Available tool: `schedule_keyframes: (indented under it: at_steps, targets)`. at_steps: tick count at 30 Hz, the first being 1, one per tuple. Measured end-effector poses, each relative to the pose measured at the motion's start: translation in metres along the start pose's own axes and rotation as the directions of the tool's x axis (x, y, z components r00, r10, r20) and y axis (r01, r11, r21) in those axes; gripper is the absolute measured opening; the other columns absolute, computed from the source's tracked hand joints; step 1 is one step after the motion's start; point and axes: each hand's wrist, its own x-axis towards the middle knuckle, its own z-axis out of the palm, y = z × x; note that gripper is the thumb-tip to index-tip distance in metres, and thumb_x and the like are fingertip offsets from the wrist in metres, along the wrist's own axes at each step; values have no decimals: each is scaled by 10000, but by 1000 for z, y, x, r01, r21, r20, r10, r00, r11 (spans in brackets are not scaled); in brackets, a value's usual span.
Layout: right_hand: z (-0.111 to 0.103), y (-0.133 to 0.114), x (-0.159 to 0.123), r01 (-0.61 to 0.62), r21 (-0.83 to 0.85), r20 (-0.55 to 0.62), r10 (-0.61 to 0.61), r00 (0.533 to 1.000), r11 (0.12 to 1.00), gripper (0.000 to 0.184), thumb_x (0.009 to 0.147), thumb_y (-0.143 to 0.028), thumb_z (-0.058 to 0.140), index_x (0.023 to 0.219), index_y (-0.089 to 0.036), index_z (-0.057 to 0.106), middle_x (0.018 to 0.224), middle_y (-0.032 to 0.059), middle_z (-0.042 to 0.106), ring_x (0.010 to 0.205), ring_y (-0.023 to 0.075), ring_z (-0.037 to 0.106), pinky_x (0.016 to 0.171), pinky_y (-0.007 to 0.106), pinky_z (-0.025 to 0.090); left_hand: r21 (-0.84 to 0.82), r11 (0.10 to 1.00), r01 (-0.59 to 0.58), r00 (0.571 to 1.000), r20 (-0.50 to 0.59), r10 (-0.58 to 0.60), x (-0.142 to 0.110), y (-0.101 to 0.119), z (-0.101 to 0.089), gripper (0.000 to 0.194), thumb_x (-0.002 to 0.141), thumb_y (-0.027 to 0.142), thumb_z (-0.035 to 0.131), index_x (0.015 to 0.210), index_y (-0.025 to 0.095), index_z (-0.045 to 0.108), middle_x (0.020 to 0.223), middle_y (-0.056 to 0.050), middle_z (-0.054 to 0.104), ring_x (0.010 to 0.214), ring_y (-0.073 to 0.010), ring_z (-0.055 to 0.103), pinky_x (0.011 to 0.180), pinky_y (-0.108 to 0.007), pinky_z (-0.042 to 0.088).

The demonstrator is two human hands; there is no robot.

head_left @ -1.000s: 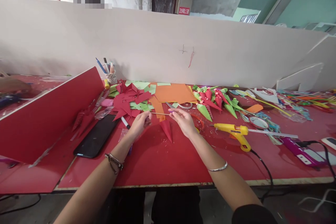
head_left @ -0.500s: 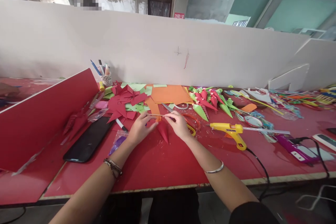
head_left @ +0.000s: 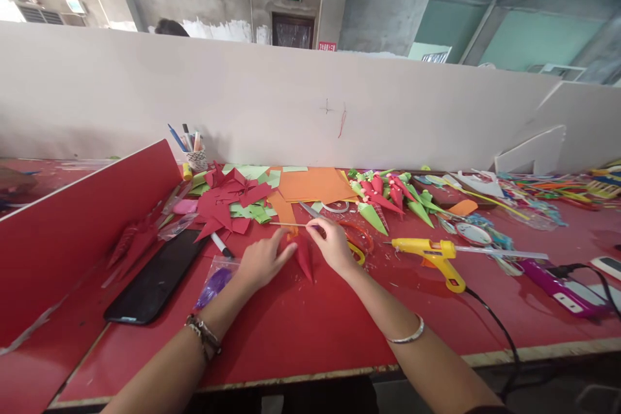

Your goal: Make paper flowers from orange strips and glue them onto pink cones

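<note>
In the middle of the red table, my right hand (head_left: 334,249) is closed in a pinch on one end of a thin pale stick (head_left: 287,224). The stick's other end points left and is free. My left hand (head_left: 264,260) sits just below it, thumb and fingers apart. Close to those fingertips is a small orange piece (head_left: 292,231); whether they touch it I cannot tell. A red paper cone (head_left: 303,260) lies between my hands, its point toward me. Scissors with a yellow handle (head_left: 358,253) lie beside my right hand, partly hidden.
Cut red paper (head_left: 220,200) and orange sheets (head_left: 315,185) lie behind my hands. Red and green cones (head_left: 381,197) are piled right of them. A yellow glue gun (head_left: 431,252) with a cord rests at right. Left are a black phone (head_left: 155,278) and a pen cup (head_left: 196,158).
My left hand has come off the stick and moved down and left, its fingers spreading. The stick stays in my right hand. The camera view has tilted up slightly.
</note>
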Motion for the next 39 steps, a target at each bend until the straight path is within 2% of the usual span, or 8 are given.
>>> schedule_keyframes:
  at_steps: [4,8,13,17,24,30,36,39]
  targets:
    - [3,2,1,28,25,-26,-27,999,999,201,776,-213,454,928,-221,585,899,57,589,789,174,554,706,300,437,138,989,-53,997,61,45,-6,16,5,534,768,566,366,1201,255,400,681,-47,615,691,-234,598,565,-248,355]
    - [1,0,0,-71,96,14,70,997,993,139,795,-291,452,808,-208,562,669,11,581,554,135,540,548,255,424,143,982,-120,991,72,111,-7,21,10,456,731,482,476,1141,288,429,878,-45,613,750,-232,596,539,-242,356]
    - [-1,-1,0,-123,87,-4,124,992,989,230,802,-379,433,665,-206,498,493,-33,478,421,109,444,461,234,360,132,990,-41,997,63,33,-5,18,12,360,736,471,468,1030,263,454,955,-38,575,708,-204,595,505,-231,347]
    - [4,10,3,-160,95,-100,169,981,983,142,750,-336,498,714,-202,527,689,19,578,631,149,537,570,256,416,96,995,26,996,80,-34,-3,17,14,350,732,451,481,992,221,443,995,-57,573,772,-218,592,535,-244,369]
    - [9,20,5,-305,386,88,295,952,871,161,689,-268,548,809,-173,594,776,41,630,732,155,597,718,303,471,-3,995,103,992,74,-102,1,4,15,514,734,293,468,1217,202,314,1033,-89,581,915,-237,560,647,-275,391]
    - [7,1,1,-347,568,236,256,937,746,152,661,-284,610,774,-182,619,773,15,636,709,121,587,712,275,474,-160,980,119,992,65,-110,3,-1,14,443,718,374,498,1109,186,409,945,-82,600,828,-220,570,599,-254,382]
    - [2,-2,4,-340,761,173,331,927,553,202,644,-290,645,819,-189,648,905,40,656,854,146,599,845,313,439,-198,979,57,998,18,-54,4,0,11,279,741,324,461,968,167,422,846,-81,602,731,-203,571,591,-254,375]
    - [3,0,5,-299,770,101,355,929,563,254,626,-301,663,854,-191,646,913,46,661,899,182,600,872,347,430,-100,992,80,997,4,-80,4,0,9,276,739,328,465,961,171,422,844,-93,605,740,-221,578,587,-257,366]
